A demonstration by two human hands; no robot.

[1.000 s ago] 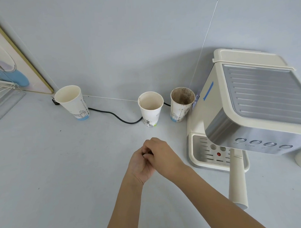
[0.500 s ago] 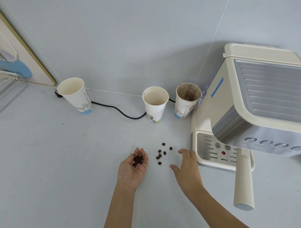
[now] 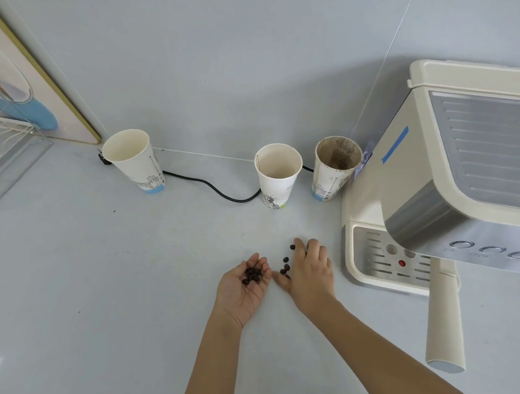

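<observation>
My left hand (image 3: 245, 288) lies palm up on the grey table, fingers relaxed, with several dark coffee beans (image 3: 251, 275) cupped in it. Just to its right, a few loose coffee beans (image 3: 285, 265) lie on the table. My right hand (image 3: 310, 271) rests palm down over them, fingers straight, its fingertips by the farthest bean. Some beans are partly hidden under that hand.
A cream and steel espresso machine (image 3: 447, 190) stands at the right, its portafilter handle (image 3: 443, 320) sticking out toward me. Three paper cups stand by the wall: left cup (image 3: 135, 161), middle cup (image 3: 277, 175), stained cup (image 3: 334, 167). A black cable (image 3: 214, 188) runs behind them.
My hands, joined together a second ago, have parted. The left one turned palm up with beans, beans appeared on the table, and the right hand moved left over them.
</observation>
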